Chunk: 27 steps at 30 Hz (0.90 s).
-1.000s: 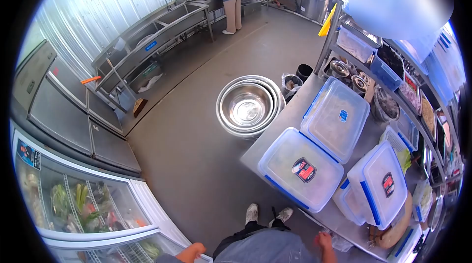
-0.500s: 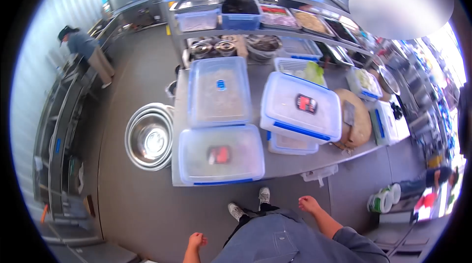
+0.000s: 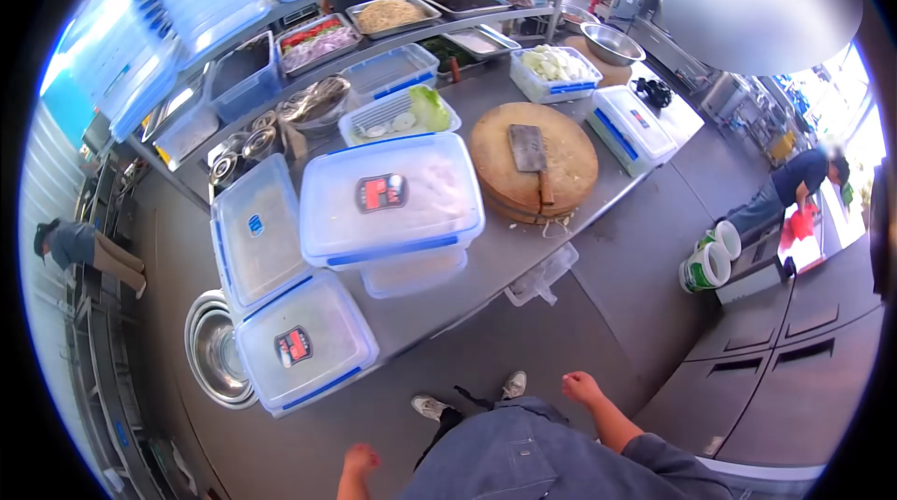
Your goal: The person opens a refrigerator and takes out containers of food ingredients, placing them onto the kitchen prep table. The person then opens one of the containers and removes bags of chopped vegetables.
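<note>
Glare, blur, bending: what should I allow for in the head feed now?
Head view: wide-angle distortion curves the outer scene, with dark corners; head view: bright light washes out the far right; head view: a pale, blurred oval hides the upper right; head view: the round wooden chopping board and rectangular-bladed metal cleaver look fairly clear.

Up top right, a pale blurred oval (image 3: 761, 9) blotted out whatever lay behind it! The left grip (image 3: 361, 457) was a soft blur, its forearm (image 3: 352, 488) sliced off by the bottom edge. The raised lidded box (image 3: 420, 215) covered much of the tub beneath (image 3: 416, 274); the nested steel bowls (image 3: 217, 350) ducked partly behind the front box (image 3: 327, 341). And the red label's (image 3: 381, 192) small lettering? Unreadable!
</note>
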Motion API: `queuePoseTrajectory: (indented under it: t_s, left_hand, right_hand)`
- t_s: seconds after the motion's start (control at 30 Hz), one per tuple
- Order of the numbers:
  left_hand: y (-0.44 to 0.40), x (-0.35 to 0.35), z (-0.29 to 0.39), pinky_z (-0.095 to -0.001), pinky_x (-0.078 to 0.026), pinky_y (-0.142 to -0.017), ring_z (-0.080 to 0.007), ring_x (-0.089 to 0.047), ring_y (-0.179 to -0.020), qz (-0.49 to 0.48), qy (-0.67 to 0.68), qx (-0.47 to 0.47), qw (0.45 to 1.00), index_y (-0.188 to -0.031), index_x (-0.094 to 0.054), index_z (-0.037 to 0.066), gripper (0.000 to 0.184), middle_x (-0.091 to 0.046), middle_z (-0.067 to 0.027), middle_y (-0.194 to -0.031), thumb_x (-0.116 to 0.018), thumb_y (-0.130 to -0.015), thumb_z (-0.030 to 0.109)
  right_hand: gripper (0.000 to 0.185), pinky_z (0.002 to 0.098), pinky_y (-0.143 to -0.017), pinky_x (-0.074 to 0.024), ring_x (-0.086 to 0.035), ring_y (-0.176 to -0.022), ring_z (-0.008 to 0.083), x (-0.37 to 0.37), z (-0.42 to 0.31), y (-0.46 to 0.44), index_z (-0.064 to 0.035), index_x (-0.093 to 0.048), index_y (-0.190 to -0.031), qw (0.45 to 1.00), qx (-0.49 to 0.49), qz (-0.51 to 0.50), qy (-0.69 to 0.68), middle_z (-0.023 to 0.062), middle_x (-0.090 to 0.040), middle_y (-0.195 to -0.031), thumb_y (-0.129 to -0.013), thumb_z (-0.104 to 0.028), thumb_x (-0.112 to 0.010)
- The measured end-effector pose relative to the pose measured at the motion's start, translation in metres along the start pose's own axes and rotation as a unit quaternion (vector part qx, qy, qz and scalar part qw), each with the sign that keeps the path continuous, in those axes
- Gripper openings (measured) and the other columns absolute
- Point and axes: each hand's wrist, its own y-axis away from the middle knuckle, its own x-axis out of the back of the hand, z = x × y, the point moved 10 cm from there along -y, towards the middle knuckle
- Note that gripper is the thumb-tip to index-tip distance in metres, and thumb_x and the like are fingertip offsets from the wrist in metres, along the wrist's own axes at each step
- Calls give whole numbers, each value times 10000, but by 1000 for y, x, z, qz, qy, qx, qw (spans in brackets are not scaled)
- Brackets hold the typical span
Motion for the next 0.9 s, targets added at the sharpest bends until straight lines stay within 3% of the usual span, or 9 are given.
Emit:
queuePoseTrajectory:
  t_s: [0.23, 0.27, 0.3, 0.5, 0.53, 0.57, 0.7, 0.77, 0.9]
  left_hand:
    - [50, -76, 149, -321, -529, -528, -190, -644, -614, 39, -65, -62, 995, -1020, -597, 15, 192, -654, -114, -811, -502, -945, 165]
    - [56, -89, 182, -309, -521, -526, -184, -645, -617, 42, -111, -109, 987, -1020, -604, 16, 199, -657, -111, -822, -505, -944, 170]
    - [64, -104, 208, -309, -521, -526, -184, -645, -617, 45, -117, -114, 986, -1020, -604, 16, 199, -657, -111, -822, -505, -944, 170]
    - [124, -208, 343, -314, -519, -641, -184, -660, -678, 11, -191, -228, 955, -1069, -611, 17, 236, -666, -102, -826, -535, -918, 182]
    - [134, -226, 364, -308, -515, -658, -170, -660, -714, 3, -229, -249, 941, -1083, -602, 11, 243, -660, -93, -852, -528, -919, 175]
    - [141, -244, 383, -301, -510, -675, -157, -659, -749, -5, -269, -270, 925, -1098, -593, 5, 251, -655, -83, -877, -521, -920, 168]
    - [138, -306, 437, -330, -510, -745, -207, -670, -789, -43, -291, -307, 905, -1103, -604, 15, 298, -677, -114, -888, -550, -908, 235]
    - [139, -340, 471, -341, -507, -760, -216, -662, -846, -51, -320, -348, 880, -1108, -606, 26, 298, -684, -109, -920, -556, -909, 242]
    - [142, -413, 538, -348, -506, -775, -234, -657, -863, -86, -298, -357, 881, -1109, -606, 33, 293, -687, -113, -942, -563, -907, 242]
  right_hand:
    - [318, 339, -682, -542, -667, -773, 207, 101, 66, -16, -22, -619, -1072, 993, -23, 17, -115, 88, -663, -896, -922, -301, -588]
    - [319, 372, -725, -539, -664, -801, 253, 100, 67, -5, -43, -624, -1074, 980, 26, -88, 177, 101, -666, -919, -922, -317, -565]
    - [322, 406, -769, -536, -661, -829, 299, 99, 77, 3, -64, -629, -1076, 870, 77, -182, 452, 114, -670, -942, -923, -333, -543]
    - [294, 411, -733, -542, -658, -802, 309, 234, 130, -43, -58, -625, -1017, 895, 55, -136, 422, 129, -658, -984, -932, -321, -523]
    - [276, 378, -675, -543, -660, -759, 269, 283, 134, -58, -43, -619, -1004, 994, -21, 57, 87, 127, -653, -956, -940, -296, -528]
    - [258, 345, -617, -544, -662, -716, 230, 318, 165, -56, -29, -614, -991, 930, -95, 240, -263, 124, -649, -928, -948, -271, -533]
    - [221, 280, -551, -522, -642, -669, 163, 322, 157, -79, -8, -603, -993, 906, -112, 261, -313, 93, -635, -848, -946, -219, -561]
    - [219, 287, -565, -519, -647, -666, 163, 299, 127, -101, -7, -602, -1014, 974, -63, 159, -148, 76, -647, -813, -924, -207, -599]
    - [179, 309, -569, -536, -649, -667, 164, 280, 90, -110, -12, -592, -1016, 987, -10, 121, -102, 81, -652, -826, -928, -167, -599]
